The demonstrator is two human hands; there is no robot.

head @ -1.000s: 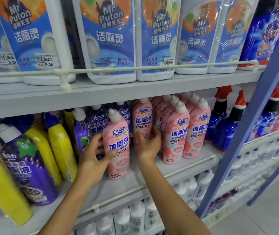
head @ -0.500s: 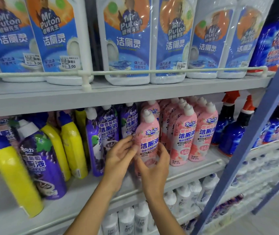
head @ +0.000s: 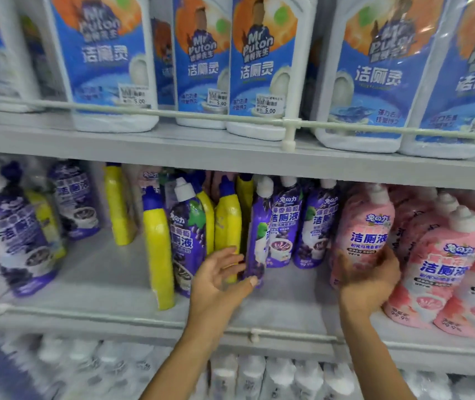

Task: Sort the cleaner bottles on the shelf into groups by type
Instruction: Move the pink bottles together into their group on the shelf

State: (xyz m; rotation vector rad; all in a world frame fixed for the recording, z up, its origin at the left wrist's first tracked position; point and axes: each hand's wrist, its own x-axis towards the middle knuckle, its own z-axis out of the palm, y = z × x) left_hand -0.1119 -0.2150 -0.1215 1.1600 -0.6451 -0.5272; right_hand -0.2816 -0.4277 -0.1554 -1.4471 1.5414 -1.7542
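While the pink bottle (head: 366, 226) stands upright, long axis vertical, my right grip (head: 370, 280) curls round its lower body, with the other pink bottles (head: 444, 264) touching it on its outer side. My left grip (head: 219, 277) is spread and holds nothing. The upright purple bottle (head: 256, 241) and yellow bottle (head: 227, 220) on the shelf (head: 115, 269) lie just ahead of it, so I judge it the nearer one for that mixed cluster.

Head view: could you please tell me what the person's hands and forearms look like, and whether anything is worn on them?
The left hand and the right hand are bare: no gloves, rings or bracelets show. The left forearm and right forearm are uncovered as far as the frame reaches, with no sleeves or watch. The left thumbnail looks short and unpainted.
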